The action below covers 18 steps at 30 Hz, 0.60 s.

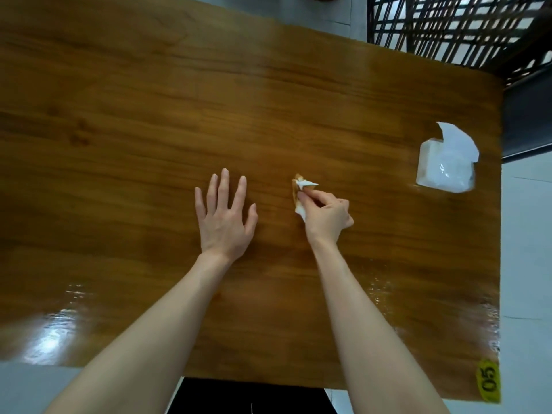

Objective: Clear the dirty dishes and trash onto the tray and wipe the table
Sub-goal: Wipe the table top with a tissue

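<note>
White tissue (301, 195) juts forward from the right hand (327, 218) grip.

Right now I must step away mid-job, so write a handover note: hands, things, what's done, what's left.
Left hand: open, fingers spread, on or just above the table.
Right hand: pinches a crumpled, stained tissue against the table near its middle.
Tissue pack: by the table's right edge.
Done: no dishes in view.
Left: finish wiping; put the tissue on the tray, which is out of view.
</note>
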Available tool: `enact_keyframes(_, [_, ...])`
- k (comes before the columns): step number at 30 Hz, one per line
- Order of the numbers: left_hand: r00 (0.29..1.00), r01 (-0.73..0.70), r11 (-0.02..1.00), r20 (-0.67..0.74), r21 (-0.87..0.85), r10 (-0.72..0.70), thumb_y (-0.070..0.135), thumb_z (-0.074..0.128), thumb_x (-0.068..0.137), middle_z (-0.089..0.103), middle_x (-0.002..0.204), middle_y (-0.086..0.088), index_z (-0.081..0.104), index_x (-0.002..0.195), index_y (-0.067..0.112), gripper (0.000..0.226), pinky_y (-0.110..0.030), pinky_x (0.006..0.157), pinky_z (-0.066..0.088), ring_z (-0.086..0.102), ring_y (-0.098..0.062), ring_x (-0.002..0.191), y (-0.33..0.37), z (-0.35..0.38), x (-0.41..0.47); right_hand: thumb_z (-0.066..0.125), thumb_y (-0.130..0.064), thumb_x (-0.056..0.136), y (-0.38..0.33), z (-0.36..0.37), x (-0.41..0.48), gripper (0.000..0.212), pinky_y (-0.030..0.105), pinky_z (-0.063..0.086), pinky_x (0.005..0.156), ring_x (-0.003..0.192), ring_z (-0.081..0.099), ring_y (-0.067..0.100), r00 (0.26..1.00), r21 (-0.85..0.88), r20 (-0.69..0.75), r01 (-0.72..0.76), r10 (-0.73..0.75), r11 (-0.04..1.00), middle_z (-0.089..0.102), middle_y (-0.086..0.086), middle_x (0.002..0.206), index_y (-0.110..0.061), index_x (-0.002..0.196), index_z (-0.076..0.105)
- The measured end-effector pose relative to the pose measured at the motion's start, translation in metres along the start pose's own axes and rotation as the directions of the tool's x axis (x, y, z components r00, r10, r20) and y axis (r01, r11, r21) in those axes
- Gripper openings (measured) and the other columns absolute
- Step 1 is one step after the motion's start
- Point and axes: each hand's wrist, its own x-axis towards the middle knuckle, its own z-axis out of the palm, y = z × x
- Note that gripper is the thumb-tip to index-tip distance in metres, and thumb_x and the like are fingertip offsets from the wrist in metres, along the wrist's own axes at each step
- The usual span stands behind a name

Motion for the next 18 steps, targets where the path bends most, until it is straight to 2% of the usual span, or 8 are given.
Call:
enact_keyframes(3, [1.0, 0.021, 1.0, 0.008, 0.007, -0.021, 0.046, 0.035, 0.095, 0.024, 0.157, -0.015, 0.037, 0.147, 0.018, 0.06, -0.053, 0.116, 0.006, 0.016, -0.033, 0.146, -0.002, 0.005, -0.009, 0.069, -0.032, 0.086, 0.004, -0.004, -0.004, 0.018, 0.027, 0.013, 0.08, 0.099, 0.035, 0.003, 1.0, 0.017, 0.009, -0.015, 0.015, 1.0, 0.066, -0.014, 0.098, -0.022, 0.1, 0.075])
enact_keyframes(8, [0.999, 0.051, 0.997, 0.012, 0.053, -0.052, 0.048, 0.029, 0.095, 0.021, 0.159, -0.013, 0.032, 0.15, 0.021, 0.061, -0.052, 0.117, 0.005, 0.014, -0.032, 0.147, 0.001, 0.013, -0.014, 0.067, -0.032, 0.087, 0.013, -0.003, -0.024, 0.015, 0.032, 0.018, 0.087, 0.101, 0.037, 0.004, 0.99, -0.028, 0.118, 0.08, -0.076, 0.996, 0.062, -0.019, 0.097, -0.027, 0.099, 0.075])
enact_keyframes(14, [0.999, 0.053, 0.997, -0.008, 0.062, -0.052, 0.049, 0.029, 0.096, 0.022, 0.158, -0.013, 0.032, 0.149, 0.022, 0.06, -0.051, 0.117, 0.005, 0.014, -0.031, 0.146, 0.0, 0.016, -0.014, 0.069, -0.032, 0.086, 0.022, -0.022, -0.006, 0.016, 0.031, 0.017, 0.085, 0.101, 0.036, 0.005, 0.999, 0.008, -0.002, -0.034, 0.034, 0.999, 0.065, -0.014, 0.097, -0.023, 0.097, 0.075])
enact_keyframes(18, [0.998, 0.058, 0.996, -0.006, 0.07, -0.058, 0.049, 0.029, 0.096, 0.022, 0.158, -0.012, 0.031, 0.15, 0.022, 0.06, -0.05, 0.117, 0.004, 0.014, -0.031, 0.146, 0.0, 0.017, -0.014, 0.07, -0.031, 0.085, 0.02, -0.012, -0.026, 0.014, 0.029, 0.016, 0.083, 0.098, 0.038, 0.005, 0.997, 0.013, 0.071, 0.019, -0.02, 1.0, 0.059, -0.019, 0.088, -0.024, 0.096, 0.075])
